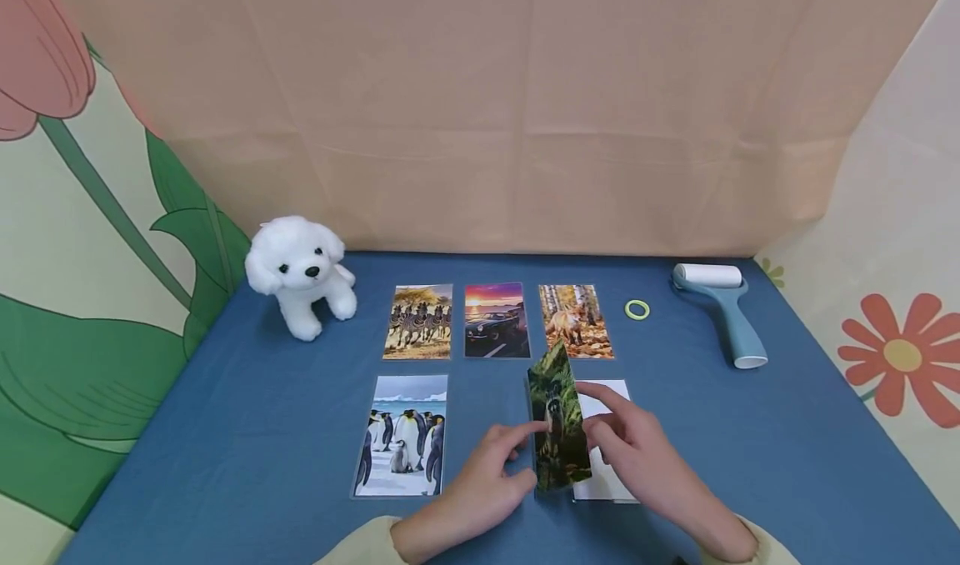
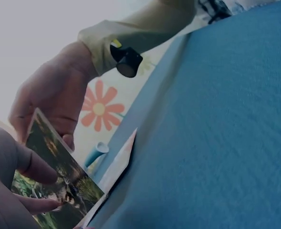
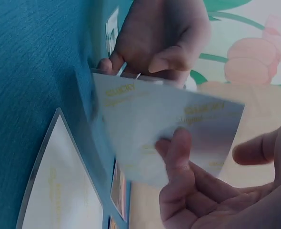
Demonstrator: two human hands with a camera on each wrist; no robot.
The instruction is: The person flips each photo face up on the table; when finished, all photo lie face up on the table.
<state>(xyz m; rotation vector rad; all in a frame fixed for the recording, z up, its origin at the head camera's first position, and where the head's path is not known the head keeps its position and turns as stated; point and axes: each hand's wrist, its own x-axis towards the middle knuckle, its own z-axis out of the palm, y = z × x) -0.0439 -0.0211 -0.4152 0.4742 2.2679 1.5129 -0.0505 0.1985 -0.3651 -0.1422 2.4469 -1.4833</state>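
Note:
A glossy photo card of a dark animal among greenery stands tilted between my hands. My left hand touches its picture side with the extended index finger, and the thumb is near the lower edge. Behind the card is my right hand, its digits against the white back in the right wrist view, one digit held apart from it. Neither hand visibly pinches the card. Faint yellow lettering marks that back. A white card lies face down on the blue cloth, partly covered by the raised card and my right hand.
A penguin photo lies left. Behind are photos of zebras, a car at sunset and a fox. A white plush dog, a yellow-green ring and a lint roller stand around them.

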